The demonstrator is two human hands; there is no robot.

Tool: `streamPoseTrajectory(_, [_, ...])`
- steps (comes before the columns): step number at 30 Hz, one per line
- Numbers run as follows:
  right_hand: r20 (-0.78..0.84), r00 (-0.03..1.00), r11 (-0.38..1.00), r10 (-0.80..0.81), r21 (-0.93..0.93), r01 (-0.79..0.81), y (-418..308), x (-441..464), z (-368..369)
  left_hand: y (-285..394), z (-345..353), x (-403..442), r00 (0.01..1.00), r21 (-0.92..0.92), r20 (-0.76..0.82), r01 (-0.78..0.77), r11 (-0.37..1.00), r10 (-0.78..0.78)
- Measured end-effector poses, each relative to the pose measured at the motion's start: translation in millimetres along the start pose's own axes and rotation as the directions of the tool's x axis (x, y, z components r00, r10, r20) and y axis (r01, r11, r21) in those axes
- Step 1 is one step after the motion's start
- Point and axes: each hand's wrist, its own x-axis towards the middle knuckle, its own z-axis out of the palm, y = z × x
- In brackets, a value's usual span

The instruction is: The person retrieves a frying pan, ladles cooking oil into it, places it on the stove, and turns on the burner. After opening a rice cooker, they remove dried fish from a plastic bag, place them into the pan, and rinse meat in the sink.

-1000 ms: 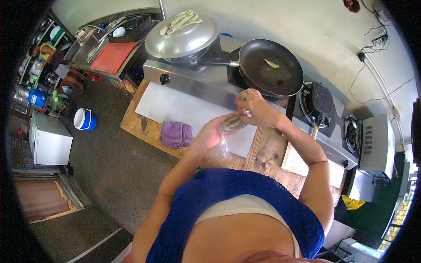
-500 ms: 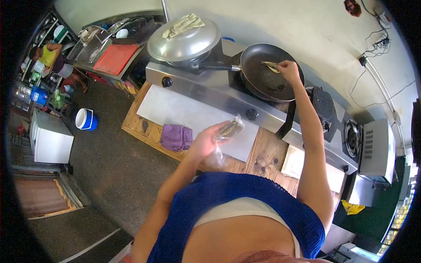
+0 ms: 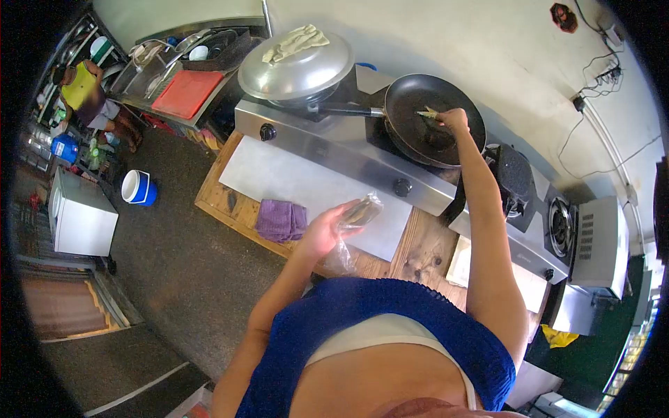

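Note:
My right hand (image 3: 456,121) is over the dark frying pan (image 3: 405,129), its fingers pinched on a small, thin fish (image 3: 428,113) that looks dried. The pan rests on the stove (image 3: 334,146), with its black handle pointing left. Low in front of the stove, my left hand (image 3: 324,233) is closed around a clear plastic bag (image 3: 361,212). Greyish pieces show through the plastic, and the bag's loose end hangs below my palm.
Left of the pan, a large metal lid (image 3: 298,70) carries a folded cloth (image 3: 296,43). A purple cloth (image 3: 281,221) lies on the wooden table (image 3: 421,254). Further left are a red tray (image 3: 187,94), a blue-and-white bucket (image 3: 139,188) and another person (image 3: 85,94).
My right hand has shifted slightly, and the fish now points more to the left within the pan. The other person stands more upright. My left hand keeps hold of the bag.

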Motion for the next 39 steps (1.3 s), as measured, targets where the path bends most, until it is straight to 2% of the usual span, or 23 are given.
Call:
streamPoseTrajectory(5, [-0.007, 0.996, 0.995, 0.093, 0.038, -0.092, 1, 6, 10, -1, -1, 2, 1.000, -0.001, 0.005, 0.016, 1.000, -0.016])
streamPoseTrajectory(7, [-0.175, 0.981, 0.986, 0.085, -0.127, -0.108, -12, -14, -1, -1, 0, 1, 0.999, -0.028, 0.034, 0.011, 1.000, -0.010])
streamPoseTrajectory(8, [-0.171, 0.981, 0.986, 0.086, -0.128, -0.109, -16, -18, -8, -2, 0, 0, 0.999, -0.029, 0.030, 0.013, 0.999, -0.012])
streamPoseTrajectory(11, [-0.068, 0.997, 0.991, 0.031, -0.125, -0.040, -34, -38, -40, -2, -3, 4, 0.999, -0.030, 0.035, -0.004, 1.000, 0.005])
streamPoseTrajectory(13, [-0.050, 0.985, 0.983, -0.168, -0.084, 0.163, -49, -66, -56, -1, -9, 8, 0.998, -0.065, 0.060, 0.004, 0.998, 0.000])
streamPoseTrajectory(14, [-0.159, 0.924, 0.937, -0.347, -0.019, 0.348, -54, -77, -54, 2, -4, 6, 0.999, -0.027, 0.053, -0.011, 1.000, 0.013])
streamPoseTrajectory(16, [-0.149, 0.851, 0.851, -0.503, 0.083, 0.518, -74, -128, -64, 2, -5, 10, 0.998, 0.002, 0.044, -0.049, 0.999, 0.049])
streamPoseTrajectory(18, [-0.094, 0.676, 0.654, -0.730, 0.188, 0.733, -93, -195, -71, 5, 1, 10, 0.993, 0.052, 0.052, -0.105, 0.993, 0.102])
streamPoseTrajectory(20, [0.066, 0.531, 0.526, -0.845, 0.287, 0.800, -103, -245, -72, 10, 8, 11, 0.995, 0.043, 0.041, -0.092, 0.995, 0.090])
streamPoseTrajectory(21, [0.080, 0.389, 0.397, -0.918, 0.177, 0.901, -99, -256, -63, 11, 9, 11, 0.997, 0.033, 0.031, -0.078, 0.996, 0.077])
streamPoseTrajectory(22, [0.166, 0.406, 0.432, -0.899, 0.182, 0.883, -100, -272, -61, 10, 10, 10, 0.997, 0.031, 0.031, -0.075, 0.997, 0.074])
streamPoseTrajectory(23, [0.168, 0.410, 0.437, -0.896, 0.181, 0.881, -99, -282, -58, 9, 10, 10, 0.995, 0.060, 0.024, -0.099, 0.993, 0.097])
streamPoseTrajectory(26, [0.191, 0.279, 0.311, -0.941, 0.169, 0.935, -95, -296, -50, 8, 11, 11, 0.994, 0.079, -0.010, -0.104, 0.991, 0.105])
streamPoseTrajectory(27, [0.193, 0.280, 0.313, -0.940, 0.169, 0.935, -95, -299, -49, 8, 11, 11, 0.995, 0.067, -0.042, -0.090, 0.994, 0.093])
streamPoseTrajectory(29, [0.173, 0.206, 0.233, -0.963, 0.151, 0.961, -97, -306, -48, 8, 12, 11, 0.996, 0.064, -0.028, -0.087, 0.994, 0.089])
streamPoseTrajectory(32, [0.246, 0.169, 0.207, -0.954, 0.138, 0.969, -93, -303, -38, 9, 17, 10, 0.996, 0.092, -0.036, -0.077, 0.993, 0.080])
streamPoseTrajectory(37, [0.272, 0.156, 0.191, -0.950, 0.109, 0.976, -97, -303, -41, 7, 11, 12, 0.996, 0.129, -0.061, -0.061, 0.990, 0.069])
streamPoseTrajectory(39, [0.271, 0.144, 0.181, -0.952, 0.115, 0.977, -98, -304, -42, 8, 9, 12, 0.999, 0.147, -0.021, -0.035, 0.989, 0.038])
